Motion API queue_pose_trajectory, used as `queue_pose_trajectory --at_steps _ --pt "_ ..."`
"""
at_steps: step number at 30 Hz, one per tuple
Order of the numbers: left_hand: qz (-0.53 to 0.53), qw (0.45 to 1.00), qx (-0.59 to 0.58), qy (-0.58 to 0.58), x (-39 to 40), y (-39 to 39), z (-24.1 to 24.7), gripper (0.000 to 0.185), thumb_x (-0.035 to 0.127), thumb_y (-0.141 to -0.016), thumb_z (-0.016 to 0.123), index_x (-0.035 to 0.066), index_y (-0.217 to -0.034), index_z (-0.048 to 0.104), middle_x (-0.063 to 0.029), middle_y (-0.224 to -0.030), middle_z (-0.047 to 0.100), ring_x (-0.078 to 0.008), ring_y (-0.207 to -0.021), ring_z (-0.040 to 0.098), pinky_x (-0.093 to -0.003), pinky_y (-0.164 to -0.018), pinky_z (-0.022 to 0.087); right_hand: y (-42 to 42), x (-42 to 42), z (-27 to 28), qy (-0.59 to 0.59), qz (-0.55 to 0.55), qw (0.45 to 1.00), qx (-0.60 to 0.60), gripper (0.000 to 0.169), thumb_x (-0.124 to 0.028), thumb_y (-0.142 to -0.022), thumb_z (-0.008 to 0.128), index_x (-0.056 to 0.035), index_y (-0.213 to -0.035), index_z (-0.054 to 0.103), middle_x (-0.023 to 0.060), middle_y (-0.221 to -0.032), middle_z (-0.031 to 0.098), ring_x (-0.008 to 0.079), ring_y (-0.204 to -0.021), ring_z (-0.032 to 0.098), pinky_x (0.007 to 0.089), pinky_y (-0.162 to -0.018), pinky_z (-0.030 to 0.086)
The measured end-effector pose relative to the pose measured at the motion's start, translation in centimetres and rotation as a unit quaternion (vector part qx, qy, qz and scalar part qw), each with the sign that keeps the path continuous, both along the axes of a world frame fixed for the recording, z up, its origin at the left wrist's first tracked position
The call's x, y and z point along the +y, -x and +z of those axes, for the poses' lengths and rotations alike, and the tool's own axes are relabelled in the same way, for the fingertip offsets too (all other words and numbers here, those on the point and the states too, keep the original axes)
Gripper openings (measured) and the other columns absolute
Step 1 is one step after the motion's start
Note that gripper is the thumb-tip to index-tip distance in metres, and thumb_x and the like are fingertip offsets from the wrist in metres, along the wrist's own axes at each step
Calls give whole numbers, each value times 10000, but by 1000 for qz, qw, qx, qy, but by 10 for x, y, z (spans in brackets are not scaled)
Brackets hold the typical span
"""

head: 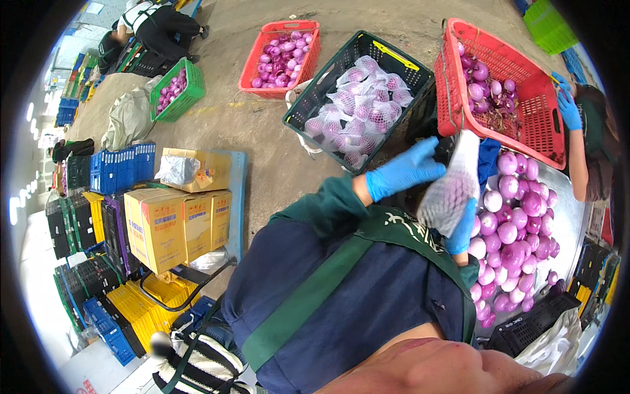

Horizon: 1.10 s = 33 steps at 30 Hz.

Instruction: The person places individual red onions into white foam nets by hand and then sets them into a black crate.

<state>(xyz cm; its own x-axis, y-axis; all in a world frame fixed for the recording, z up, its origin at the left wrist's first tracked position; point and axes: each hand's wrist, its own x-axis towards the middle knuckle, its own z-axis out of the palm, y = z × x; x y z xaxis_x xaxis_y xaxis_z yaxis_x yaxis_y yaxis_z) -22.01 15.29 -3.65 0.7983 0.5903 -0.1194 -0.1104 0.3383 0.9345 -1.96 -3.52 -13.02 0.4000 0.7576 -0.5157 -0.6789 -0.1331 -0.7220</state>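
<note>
My right hand (461, 230), in a blue glove, grips the lower part of a white mesh bag (450, 194) with purple onions showing through it. The bag's upper end stretches up toward the red crate. Beside it is my left hand (404, 170), also gloved in blue, with its fingers spread; whether they touch the mesh is unclear. Loose peeled purple onions (514, 231) are heaped on a metal table (571, 216) to my right. Ahead, a dark green crate (315, 135) holds several netted bags of onions (362, 106).
A red crate (534, 118) with onions stands at the table's far end, near a co-worker's gloved hands (568, 106). Another red crate (280, 91) and a green crate (189, 96) sit on the floor. Cardboard boxes (157, 236) are stacked at left. A person (160, 34) bends over farther back.
</note>
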Motion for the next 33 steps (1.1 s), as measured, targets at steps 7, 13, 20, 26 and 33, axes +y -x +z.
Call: queue_pose_trajectory --at_steps 7,13,20,26,33 --pt "126 913 -76 381 18 9 -79 519 182 -856 735 -4 -1295 528 -121 -1176 647 -232 -1047 647 -377 -936 529 36 82 87 19 323 824 -464 642 -279 -959 585 -24 -1489 329 192 -1242 633 286 -1122 621 361 -943 473" --pt "363 902 149 180 110 74 -238 381 115 -786 798 -20 -1101 633 -75 -1014 686 -166 -867 663 -303 -745 546 25 55 52 101 327 869 -358 530 -249 -933 650 -42 -1394 491 144 -1136 692 201 -1007 659 327 -877 505" --pt "331 905 259 59 157 20 -359 664 281 -680 889 -58 -1146 560 -144 -1075 664 -214 -940 650 -347 -823 533 23 63 32 184 319 760 -536 417 -140 -890 672 -96 -1297 587 111 -989 716 257 -732 700 330 -676 546" --pt "370 851 334 166 141 -36 -513 933 331 -637 888 -69 -1317 392 -209 -1236 565 -288 -1094 585 -394 -916 499 20 54 14 160 316 693 -628 393 -35 -828 675 -113 -1212 645 94 -900 708 250 -718 676 348 -637 539" --pt "125 821 550 -91 138 -2 -546 1121 594 -645 803 -60 -1409 308 -298 -1333 516 -420 -1199 542 -427 -977 470 7 21 -12 186 316 672 -644 369 -95 -838 688 -118 -1204 646 76 -893 697 242 -713 661 360 -609 528"
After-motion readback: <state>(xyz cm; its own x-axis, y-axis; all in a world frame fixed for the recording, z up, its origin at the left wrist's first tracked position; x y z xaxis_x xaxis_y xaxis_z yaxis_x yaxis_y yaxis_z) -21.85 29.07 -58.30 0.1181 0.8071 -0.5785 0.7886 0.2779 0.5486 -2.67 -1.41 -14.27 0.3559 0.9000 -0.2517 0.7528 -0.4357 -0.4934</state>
